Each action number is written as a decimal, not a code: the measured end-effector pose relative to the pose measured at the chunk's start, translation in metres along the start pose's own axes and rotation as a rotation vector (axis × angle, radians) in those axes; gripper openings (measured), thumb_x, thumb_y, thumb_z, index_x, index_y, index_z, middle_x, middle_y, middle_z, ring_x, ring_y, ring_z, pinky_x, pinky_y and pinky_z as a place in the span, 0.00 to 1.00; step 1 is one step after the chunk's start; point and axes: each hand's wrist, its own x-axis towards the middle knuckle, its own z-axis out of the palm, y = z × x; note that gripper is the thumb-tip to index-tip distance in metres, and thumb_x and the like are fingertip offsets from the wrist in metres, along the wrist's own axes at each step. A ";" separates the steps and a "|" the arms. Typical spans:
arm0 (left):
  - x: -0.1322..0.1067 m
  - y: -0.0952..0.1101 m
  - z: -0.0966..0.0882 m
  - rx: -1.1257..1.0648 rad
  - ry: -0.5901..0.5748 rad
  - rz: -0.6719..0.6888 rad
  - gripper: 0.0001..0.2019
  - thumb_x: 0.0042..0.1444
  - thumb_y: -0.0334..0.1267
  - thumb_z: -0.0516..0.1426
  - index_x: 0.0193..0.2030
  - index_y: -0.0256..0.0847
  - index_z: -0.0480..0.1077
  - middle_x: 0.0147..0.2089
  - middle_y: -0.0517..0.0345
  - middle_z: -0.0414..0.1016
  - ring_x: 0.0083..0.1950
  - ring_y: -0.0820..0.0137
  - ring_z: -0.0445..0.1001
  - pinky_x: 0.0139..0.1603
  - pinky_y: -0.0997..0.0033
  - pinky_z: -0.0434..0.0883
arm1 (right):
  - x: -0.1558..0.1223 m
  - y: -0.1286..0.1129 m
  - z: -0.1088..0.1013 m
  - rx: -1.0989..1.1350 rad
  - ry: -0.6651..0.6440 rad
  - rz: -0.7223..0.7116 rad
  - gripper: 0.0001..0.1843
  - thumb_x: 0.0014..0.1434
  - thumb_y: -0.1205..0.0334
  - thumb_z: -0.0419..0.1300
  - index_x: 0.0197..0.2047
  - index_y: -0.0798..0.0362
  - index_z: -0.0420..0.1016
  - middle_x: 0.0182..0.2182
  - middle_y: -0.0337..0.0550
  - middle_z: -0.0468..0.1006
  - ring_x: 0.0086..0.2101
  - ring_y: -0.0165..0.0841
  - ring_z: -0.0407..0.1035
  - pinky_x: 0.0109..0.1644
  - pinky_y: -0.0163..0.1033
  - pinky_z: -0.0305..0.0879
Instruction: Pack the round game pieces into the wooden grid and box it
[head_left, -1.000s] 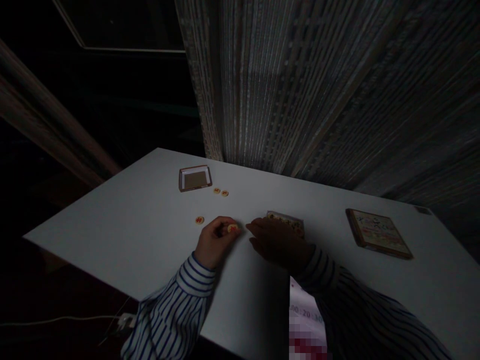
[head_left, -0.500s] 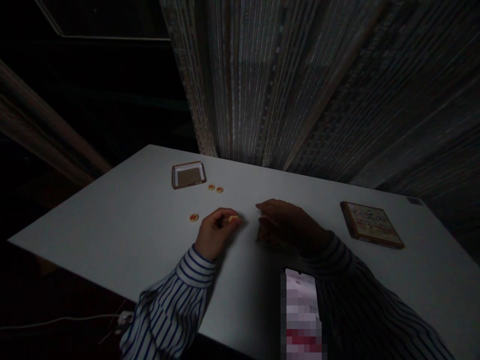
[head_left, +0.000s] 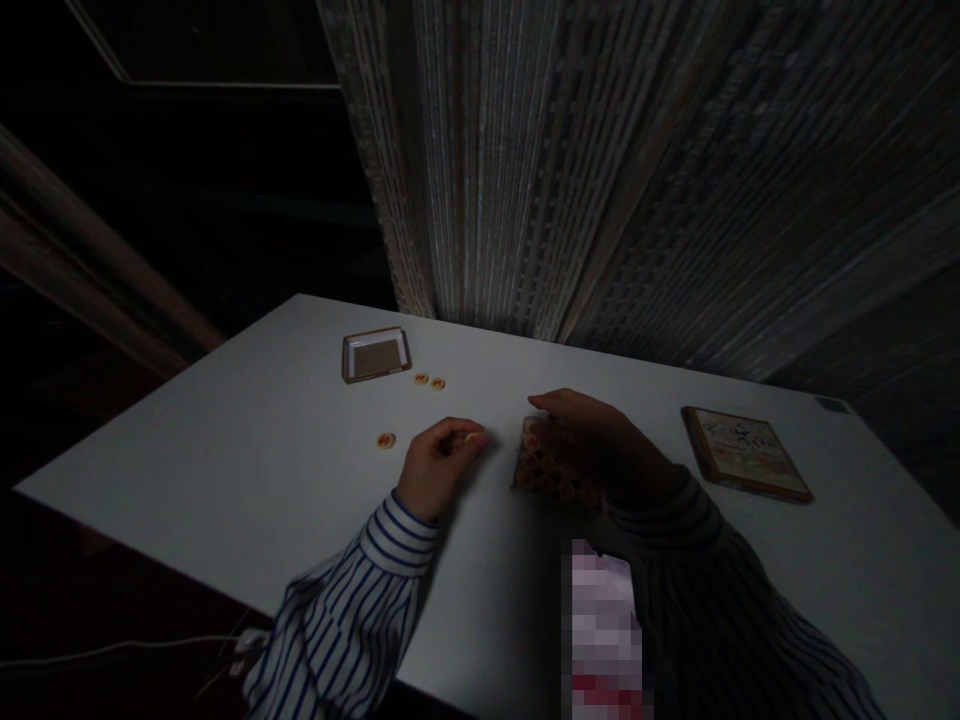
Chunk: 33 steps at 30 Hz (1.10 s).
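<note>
My left hand (head_left: 435, 465) rests on the white table (head_left: 247, 450), fingers curled round a small round yellow game piece (head_left: 474, 438) with a red mark, held edge-on at the fingertips. My right hand (head_left: 600, 445) lies over a flat box (head_left: 544, 470) filled with round pieces, fingers closed on its far edge. One loose piece (head_left: 385, 441) lies left of my left hand. Two more pieces (head_left: 429, 381) sit further back.
A shallow brown tray or lid (head_left: 375, 355) stands at the back left. A square brown-framed board (head_left: 742, 452) lies at the right. A phone (head_left: 604, 625) sits near the front edge. A ribbed curtain hangs behind the table. The room is dark.
My right hand has shifted back along the box, uncovering its near part with the rows of pieces. My left hand has turned its piece edge-on. The view has drifted slightly.
</note>
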 end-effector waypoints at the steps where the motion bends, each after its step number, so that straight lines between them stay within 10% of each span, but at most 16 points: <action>1: 0.000 0.001 0.001 -0.005 -0.001 -0.008 0.08 0.37 0.37 0.63 0.26 0.36 0.72 0.24 0.60 0.73 0.26 0.75 0.70 0.30 0.76 0.67 | 0.000 0.001 0.000 0.009 0.008 -0.002 0.16 0.58 0.64 0.51 0.49 0.59 0.67 0.42 0.52 0.74 0.41 0.36 0.69 0.45 0.44 0.67; 33: 0.027 -0.016 0.043 -0.053 -0.109 0.001 0.15 0.48 0.39 0.58 0.43 0.37 0.74 0.35 0.54 0.77 0.32 0.71 0.73 0.37 0.71 0.70 | -0.002 0.011 -0.012 0.010 0.124 0.055 0.14 0.58 0.64 0.50 0.45 0.59 0.70 0.39 0.51 0.76 0.39 0.36 0.70 0.41 0.41 0.68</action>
